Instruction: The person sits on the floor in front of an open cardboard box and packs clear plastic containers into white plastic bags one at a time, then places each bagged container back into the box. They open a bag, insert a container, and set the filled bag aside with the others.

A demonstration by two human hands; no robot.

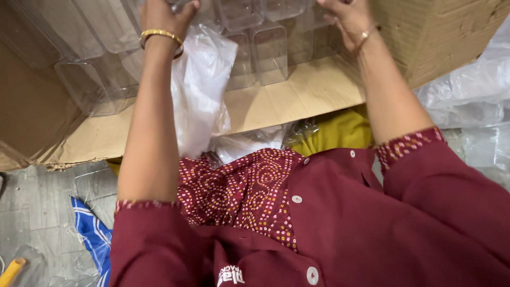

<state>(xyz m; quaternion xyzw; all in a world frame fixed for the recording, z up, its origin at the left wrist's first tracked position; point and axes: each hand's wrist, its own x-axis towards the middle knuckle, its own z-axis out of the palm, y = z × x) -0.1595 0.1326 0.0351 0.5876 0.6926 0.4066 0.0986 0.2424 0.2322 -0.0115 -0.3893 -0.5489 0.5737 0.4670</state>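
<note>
Left grip [164,13] closed on a clear tub [183,5]; right grip [345,16] on tubs, closure unclear. Best lift straight, clear of bag [199,90] below left grip.

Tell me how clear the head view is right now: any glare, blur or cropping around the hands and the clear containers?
Head view: soft glare on the clear plastic containers and plastic bag blurs their edges; left hand and right hand are cropped by the top edge, so each grip is unclear; cardboard box evenly lit; sleeves near the lens look enlarged.
</note>
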